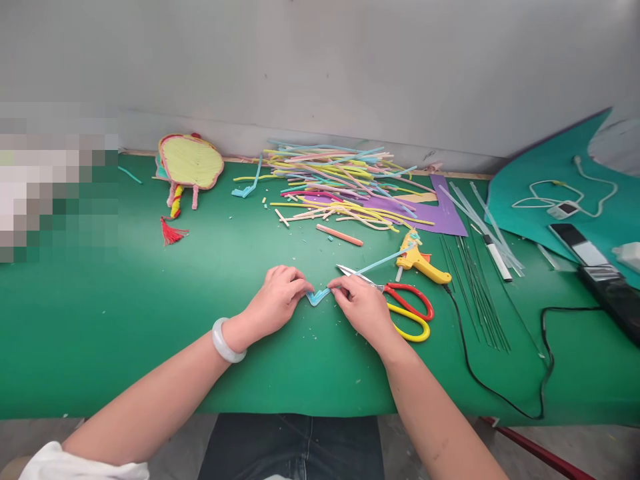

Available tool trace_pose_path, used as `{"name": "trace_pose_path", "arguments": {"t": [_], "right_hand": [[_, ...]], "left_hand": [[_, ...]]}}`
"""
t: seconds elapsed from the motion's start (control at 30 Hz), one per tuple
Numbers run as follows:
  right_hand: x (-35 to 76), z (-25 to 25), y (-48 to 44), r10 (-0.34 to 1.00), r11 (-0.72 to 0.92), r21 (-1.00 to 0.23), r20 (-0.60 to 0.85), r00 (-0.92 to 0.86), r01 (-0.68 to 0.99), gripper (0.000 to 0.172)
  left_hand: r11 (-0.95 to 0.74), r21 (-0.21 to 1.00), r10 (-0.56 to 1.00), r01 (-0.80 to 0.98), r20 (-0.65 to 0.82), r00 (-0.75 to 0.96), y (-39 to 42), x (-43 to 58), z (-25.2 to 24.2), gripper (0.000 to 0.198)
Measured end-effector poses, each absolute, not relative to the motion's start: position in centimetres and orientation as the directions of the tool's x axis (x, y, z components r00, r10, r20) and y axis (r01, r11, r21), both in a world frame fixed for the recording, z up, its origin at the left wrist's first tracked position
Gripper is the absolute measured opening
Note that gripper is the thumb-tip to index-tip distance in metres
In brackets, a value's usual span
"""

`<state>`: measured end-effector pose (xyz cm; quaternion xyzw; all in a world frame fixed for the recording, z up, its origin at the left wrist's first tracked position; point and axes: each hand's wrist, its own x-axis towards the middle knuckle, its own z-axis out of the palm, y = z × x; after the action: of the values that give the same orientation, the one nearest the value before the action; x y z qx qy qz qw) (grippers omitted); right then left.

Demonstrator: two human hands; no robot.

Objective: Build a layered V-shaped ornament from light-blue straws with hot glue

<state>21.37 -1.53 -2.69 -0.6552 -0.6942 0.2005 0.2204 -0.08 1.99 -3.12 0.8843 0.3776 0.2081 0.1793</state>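
Note:
A light blue pipe cleaner (315, 297), folded into a small V of several strands, lies between my two hands just above the green table. My left hand (281, 297) pinches its left tip, a pale bangle on the wrist. On the other side, my right hand (361, 308) pinches the right end, from where a long straight blue length (383, 260) runs up toward the glue gun. Scissors (407, 313) with one red and one yellow handle lie beside and partly behind my right hand. The yellow glue gun (417, 260) rests farther back on the right.
Many coloured pipe cleaners (340, 170) are heaped at the back over purple sheet (453, 217). A fan-shaped craft piece (191, 163) stands back left, near another bent blue piece (244, 192). Thin wires (477, 293), a marker (497, 259) and a black cord (465, 353) lie right.

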Motion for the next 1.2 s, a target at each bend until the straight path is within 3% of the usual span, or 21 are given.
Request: {"name": "trace_pose_path", "arguments": {"t": [0.63, 0.83, 0.97, 1.2], "right_hand": [[21.3, -2.6, -1.5, 0.998, 0.059, -0.553, 0.035, -0.048, 0.831, 0.018], [21.3, -2.6, -1.5, 0.997, 0.07, -0.566, 0.049, -0.051, 0.821, 0.019], [21.4, -2.7, -1.4, 0.997, 0.077, -0.56, 0.054, -0.057, 0.825, 0.018], [21.4, -2.7, -1.5, 0.997, 0.071, -0.565, 0.045, -0.055, 0.822, 0.018]], "left_hand": [[-0.631, 0.513, 0.75, 0.582, 0.21, 0.628, 2.0, -0.2, -3.1, 0.02], [-0.618, 0.478, 0.77, 0.624, 0.207, 0.603, 1.2, 0.2, -2.1, 0.013], [-0.62, 0.421, 0.777, 0.663, 0.206, 0.596, 0.5, 0.6, -1.9, 0.023], [-0.619, 0.392, 0.78, 0.68, 0.207, 0.591, 0.3, 0.8, -2.3, 0.015]]}}
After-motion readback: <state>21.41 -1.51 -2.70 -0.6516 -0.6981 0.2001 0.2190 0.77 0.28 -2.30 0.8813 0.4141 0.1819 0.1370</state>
